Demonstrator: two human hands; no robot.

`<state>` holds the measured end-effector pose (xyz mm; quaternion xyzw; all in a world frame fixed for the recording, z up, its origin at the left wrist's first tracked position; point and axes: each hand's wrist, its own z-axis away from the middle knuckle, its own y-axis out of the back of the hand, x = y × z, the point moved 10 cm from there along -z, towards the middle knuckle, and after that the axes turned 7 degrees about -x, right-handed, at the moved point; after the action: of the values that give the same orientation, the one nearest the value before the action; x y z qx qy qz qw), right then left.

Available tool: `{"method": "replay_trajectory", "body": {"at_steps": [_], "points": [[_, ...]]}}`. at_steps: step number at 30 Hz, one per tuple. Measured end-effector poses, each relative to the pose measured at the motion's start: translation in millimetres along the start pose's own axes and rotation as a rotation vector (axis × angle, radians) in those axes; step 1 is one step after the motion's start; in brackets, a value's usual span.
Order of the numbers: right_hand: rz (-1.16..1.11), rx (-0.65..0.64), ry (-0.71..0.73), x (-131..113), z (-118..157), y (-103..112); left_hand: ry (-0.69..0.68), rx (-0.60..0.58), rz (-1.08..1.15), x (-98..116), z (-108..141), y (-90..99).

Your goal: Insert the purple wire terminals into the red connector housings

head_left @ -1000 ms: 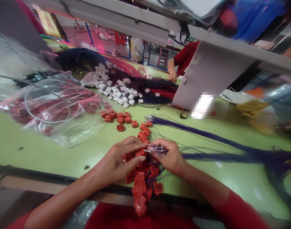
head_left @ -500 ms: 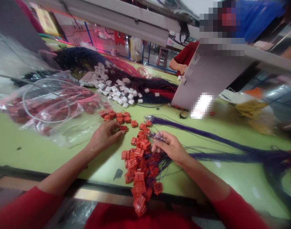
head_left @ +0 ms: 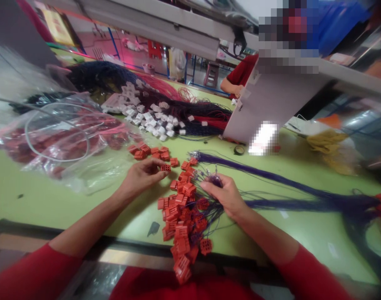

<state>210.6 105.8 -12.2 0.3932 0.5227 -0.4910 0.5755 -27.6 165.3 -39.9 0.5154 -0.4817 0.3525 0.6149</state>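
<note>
The left hand (head_left: 142,177) has moved away from the right, out to a red connector (head_left: 165,167), now at its fingertips. The right hand (head_left: 225,196) has curled around the wire ends (head_left: 214,180).

At 10 o'clock on the worktop (head_left: 31,204), a clear plastic bag (head_left: 93,175) contains red connectors (head_left: 113,141). At 11 o'clock, white connectors (head_left: 146,116) lie among dark wire bundles (head_left: 103,77). At 1 o'clock: a black tape roll (head_left: 239,150), and beyond it a co-worker's forearm (head_left: 229,85).

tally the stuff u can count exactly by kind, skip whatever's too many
left hand: 1
right hand: 1
red connector in left hand: 1
purple wire bunch in right hand: 1
clear plastic bag: 1
roll of tape: 1
total: 6
loose red connectors: too many, skipped
</note>
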Motion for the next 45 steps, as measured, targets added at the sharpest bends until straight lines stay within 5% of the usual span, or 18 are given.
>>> {"method": "replay_trajectory", "body": {"at_steps": [7,12,23,34,45], "points": [[0.14,0.032,0.039,-15,4,2,-0.128,-0.17,0.18,71,30,-30.7],[0.203,-0.032,0.081,-22,6,-6,-0.236,-0.229,0.109,93,41,-47.9],[0.14,-0.134,0.016,-10,2,-13,-0.348,-0.153,0.028,105,45,-47.3],[0.121,0.033,0.087,-21,7,0,-0.359,-0.124,-0.051,105,46,-50.1],[0.274,-0.021,0.134,-34,11,-7,-0.353,-0.139,-0.048,101,45,-46.1]]}}
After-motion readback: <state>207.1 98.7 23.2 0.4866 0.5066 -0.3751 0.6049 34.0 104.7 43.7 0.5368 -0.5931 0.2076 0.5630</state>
